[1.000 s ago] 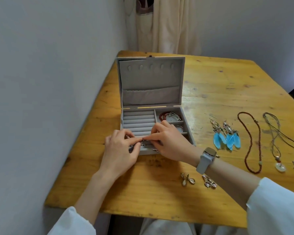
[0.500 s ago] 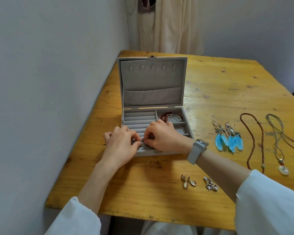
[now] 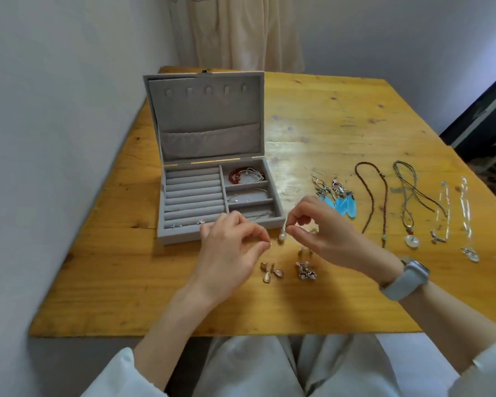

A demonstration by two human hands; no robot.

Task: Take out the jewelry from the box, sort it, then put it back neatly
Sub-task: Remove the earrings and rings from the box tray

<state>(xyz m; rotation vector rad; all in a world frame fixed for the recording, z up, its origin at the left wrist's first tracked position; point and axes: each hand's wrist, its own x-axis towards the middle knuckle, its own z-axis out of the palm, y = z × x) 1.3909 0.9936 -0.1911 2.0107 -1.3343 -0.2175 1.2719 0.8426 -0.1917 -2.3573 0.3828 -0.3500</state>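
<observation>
**Pearl earring held beside the open box**

The right hand [image 3: 324, 233] pinched a pearl earring [image 3: 282, 234] between thumb and forefinger, the pearl hanging just off the box's [image 3: 184, 234] front right corner. The left hand [image 3: 229, 247] hovered near it, thumb and forefinger tips nearly closed; whether they held anything could not be told. The grey box stood lid up on the table [image 3: 126, 296], with a red bracelet [image 3: 235, 176] in its far right compartment. Two earring pairs [image 3: 271, 272] lay between the hands, feather earrings [image 3: 341, 202] and necklaces [image 3: 372, 202] to the right.
</observation>
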